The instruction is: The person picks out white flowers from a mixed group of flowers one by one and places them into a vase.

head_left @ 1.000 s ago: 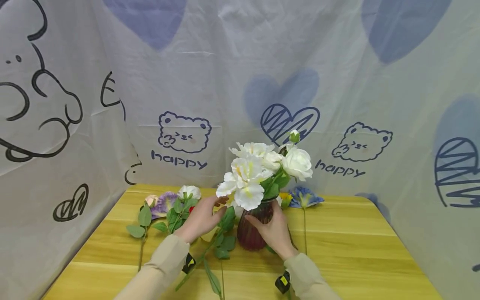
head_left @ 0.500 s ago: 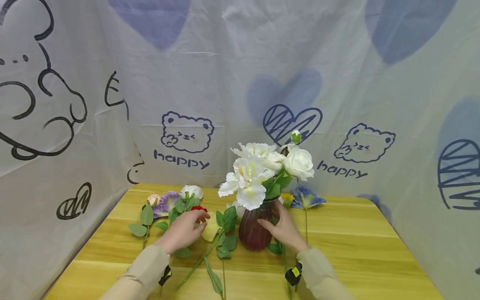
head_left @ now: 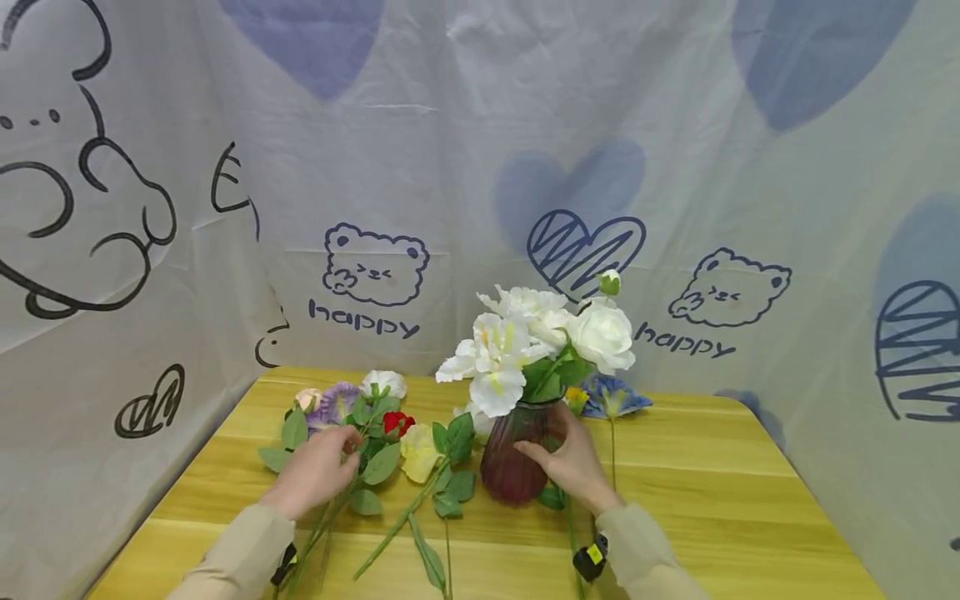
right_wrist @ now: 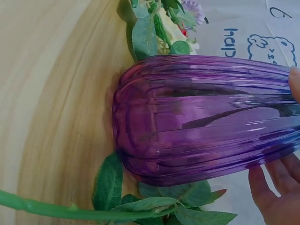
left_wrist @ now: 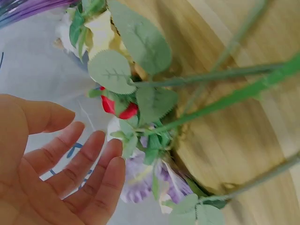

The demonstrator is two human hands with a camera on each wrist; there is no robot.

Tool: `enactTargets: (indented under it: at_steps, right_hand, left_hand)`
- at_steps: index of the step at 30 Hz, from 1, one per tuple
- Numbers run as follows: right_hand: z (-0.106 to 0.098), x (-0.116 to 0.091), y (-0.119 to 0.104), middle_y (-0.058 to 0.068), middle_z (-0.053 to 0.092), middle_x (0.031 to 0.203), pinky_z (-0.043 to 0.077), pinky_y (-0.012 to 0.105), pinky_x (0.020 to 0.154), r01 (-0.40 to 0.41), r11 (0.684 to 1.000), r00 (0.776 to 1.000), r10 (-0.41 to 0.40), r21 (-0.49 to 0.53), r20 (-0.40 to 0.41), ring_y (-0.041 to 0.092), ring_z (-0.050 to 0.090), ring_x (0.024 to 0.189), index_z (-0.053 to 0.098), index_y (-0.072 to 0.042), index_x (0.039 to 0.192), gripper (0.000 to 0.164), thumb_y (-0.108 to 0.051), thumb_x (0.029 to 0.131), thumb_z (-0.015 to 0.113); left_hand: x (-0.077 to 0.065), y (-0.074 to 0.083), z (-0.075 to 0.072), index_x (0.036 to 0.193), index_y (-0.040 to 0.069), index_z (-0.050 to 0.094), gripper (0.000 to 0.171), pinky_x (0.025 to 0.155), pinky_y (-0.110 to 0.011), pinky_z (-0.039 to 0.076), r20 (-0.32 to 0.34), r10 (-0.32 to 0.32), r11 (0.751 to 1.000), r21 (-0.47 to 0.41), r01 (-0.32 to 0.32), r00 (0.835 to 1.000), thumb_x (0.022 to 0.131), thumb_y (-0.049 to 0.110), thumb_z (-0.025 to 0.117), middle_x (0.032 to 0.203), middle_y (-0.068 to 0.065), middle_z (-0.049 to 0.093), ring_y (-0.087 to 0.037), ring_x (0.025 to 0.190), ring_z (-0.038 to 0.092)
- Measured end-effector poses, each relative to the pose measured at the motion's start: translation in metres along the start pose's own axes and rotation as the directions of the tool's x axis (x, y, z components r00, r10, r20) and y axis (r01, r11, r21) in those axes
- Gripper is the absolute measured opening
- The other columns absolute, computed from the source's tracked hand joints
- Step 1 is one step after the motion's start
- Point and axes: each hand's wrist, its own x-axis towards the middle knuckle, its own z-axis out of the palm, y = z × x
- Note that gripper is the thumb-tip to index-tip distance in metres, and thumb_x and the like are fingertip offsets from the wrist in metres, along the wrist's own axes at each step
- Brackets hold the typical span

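A ribbed purple glass vase (head_left: 514, 467) stands on the table with several white artificial flowers (head_left: 498, 354) in its mouth. My right hand (head_left: 576, 463) grips the vase's upper part, thumb on the near side; in the right wrist view, fingers (right_wrist: 265, 190) reach round the far end of the glass. Over at the left, my left hand (head_left: 318, 467) hovers beside the loose stems, holding nothing, its fingers (left_wrist: 86, 161) relaxed and slightly bent. Closest to it are a red rose (left_wrist: 119, 107), green leaves (left_wrist: 145, 44) and a purple flower (left_wrist: 145, 176).
A yellow flower (head_left: 420, 454) lies between the left hand and the vase. Behind the left hand are a white flower (head_left: 382, 384) and a peach one (head_left: 307, 400). A blue flower (head_left: 611, 397) lies right of the vase on the wooden table (head_left: 712, 500). A printed cloth (head_left: 465, 167) hangs behind.
My left hand has moved left and toward me, away from the vase, uncovering the red rose and yellow flower. The right hand stays on the vase, whose flowers have turned slightly right.
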Motion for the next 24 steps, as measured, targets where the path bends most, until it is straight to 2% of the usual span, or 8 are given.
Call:
enactTargets:
  at_steps: [5,9,13,18,24]
  right_hand:
    - [0.003,-0.003,0.0,0.01,0.069,0.124,0.059,0.041,0.094,0.008,1.0,0.998,-0.009,-0.025,-0.056,0.029,0.068,0.111,0.059,-0.013,0.129,0.061,-0.026,0.078,0.088]
    - [0.007,-0.004,-0.002,0.009,0.071,0.116,0.06,0.036,0.088,0.009,0.998,0.994,-0.015,-0.06,-0.107,0.026,0.071,0.105,0.062,-0.013,0.124,0.058,-0.029,0.075,0.09]
    - [0.01,-0.005,-0.004,0.009,0.072,0.117,0.06,0.038,0.088,0.012,0.997,0.989,-0.024,-0.082,-0.148,0.026,0.071,0.105,0.063,-0.012,0.125,0.06,-0.03,0.075,0.09]
    - [0.013,-0.006,-0.004,0.009,0.072,0.119,0.061,0.042,0.088,0.034,0.994,0.985,-0.051,-0.101,-0.166,0.027,0.071,0.105,0.062,-0.012,0.127,0.061,-0.032,0.077,0.089]
    - [0.016,-0.009,-0.004,0.009,0.072,0.117,0.061,0.039,0.086,0.054,0.991,0.982,-0.075,-0.12,-0.175,0.025,0.072,0.102,0.062,-0.012,0.128,0.061,-0.034,0.078,0.088]
  left_hand:
    - [-0.004,-0.01,-0.004,0.108,0.002,0.068,0.018,0.066,-0.038,0.056,-0.002,-0.019,0.999,0.032,0.019,1.0,0.091,0.009,0.065,0.094,-0.007,0.07,-0.017,0.076,0.062]
    - [-0.005,-0.013,-0.004,0.103,0.005,0.068,0.012,0.068,-0.041,0.056,0.036,-0.049,0.998,0.047,0.047,0.998,0.093,0.011,0.066,0.095,-0.007,0.07,-0.019,0.079,0.065]
    - [-0.005,-0.015,-0.002,0.1,0.007,0.068,0.008,0.072,-0.044,0.058,0.07,-0.054,0.998,0.047,0.051,0.996,0.093,0.011,0.066,0.097,-0.006,0.07,-0.02,0.084,0.067]
    - [-0.005,-0.017,-0.001,0.096,0.008,0.067,0.005,0.074,-0.044,0.058,0.095,-0.063,0.997,0.058,0.058,0.993,0.093,0.01,0.067,0.098,-0.007,0.07,-0.021,0.084,0.066]
    - [-0.005,-0.018,0.001,0.097,0.008,0.068,0.005,0.072,-0.042,0.058,0.135,-0.093,0.995,0.051,0.087,0.986,0.093,0.011,0.066,0.097,-0.006,0.07,-0.019,0.082,0.065]
